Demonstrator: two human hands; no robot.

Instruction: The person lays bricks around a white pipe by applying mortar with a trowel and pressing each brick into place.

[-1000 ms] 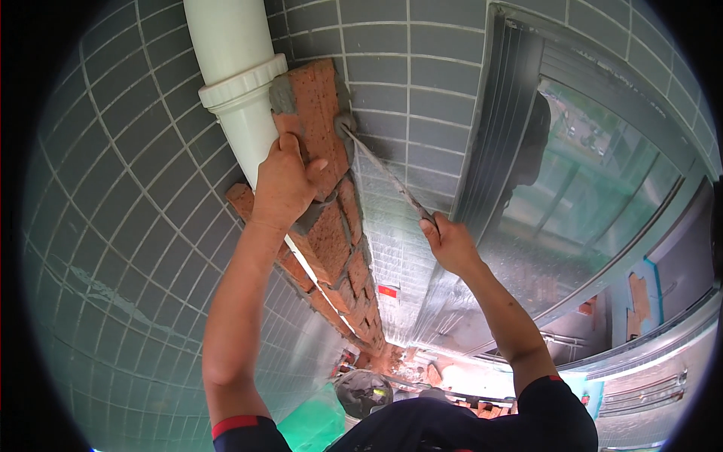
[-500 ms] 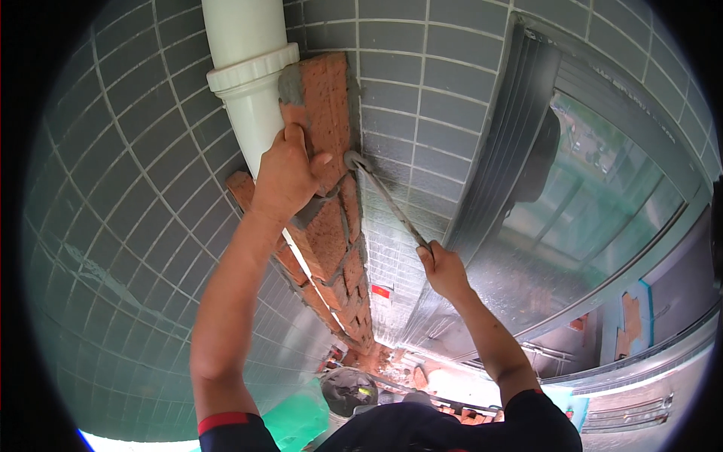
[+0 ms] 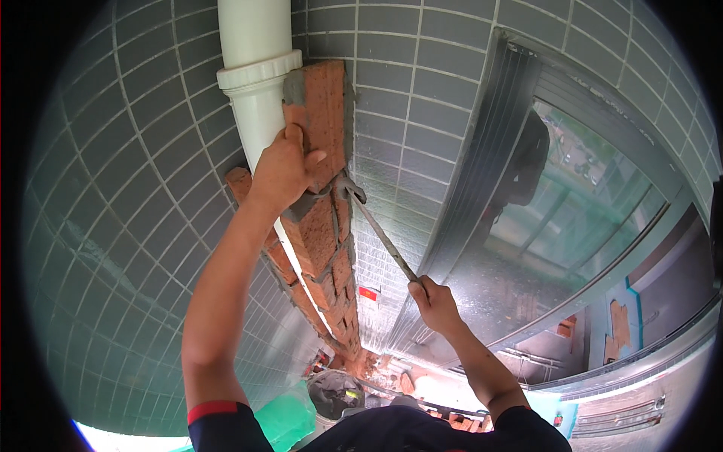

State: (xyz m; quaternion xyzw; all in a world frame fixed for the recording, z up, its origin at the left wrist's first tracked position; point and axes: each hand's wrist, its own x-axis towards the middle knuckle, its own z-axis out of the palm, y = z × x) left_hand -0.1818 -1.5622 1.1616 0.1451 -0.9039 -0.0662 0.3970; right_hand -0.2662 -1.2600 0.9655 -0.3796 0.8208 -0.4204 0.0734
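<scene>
My left hand (image 3: 285,169) grips the top brick (image 3: 324,124) by its left side, beside the white pipe (image 3: 256,113), fingers bent over it and thumb on its face. My right hand (image 3: 435,303) is closed round the long, thin handle of a tool (image 3: 388,245). Grey mortar coats the tool's end, which touches the right side of the joint just under the top brick. Its exact head shape cannot be made out. Below runs a narrow brick column (image 3: 320,237) with mortar in its joints. Some mortar bulges out beneath my left hand.
Grey tiled walls (image 3: 422,83) meet behind the pipe. To the right is a metal-framed window (image 3: 572,203). Down below stand a bucket of mortar (image 3: 335,393) and a green plastic sheet (image 3: 286,416). A small red flag-like sticker (image 3: 367,294) is on the wall beside the column.
The tool's end has moved down from beside the top brick's lower right edge to the joint below it. My right hand has shifted down and slightly left; my left hand stays on the brick.
</scene>
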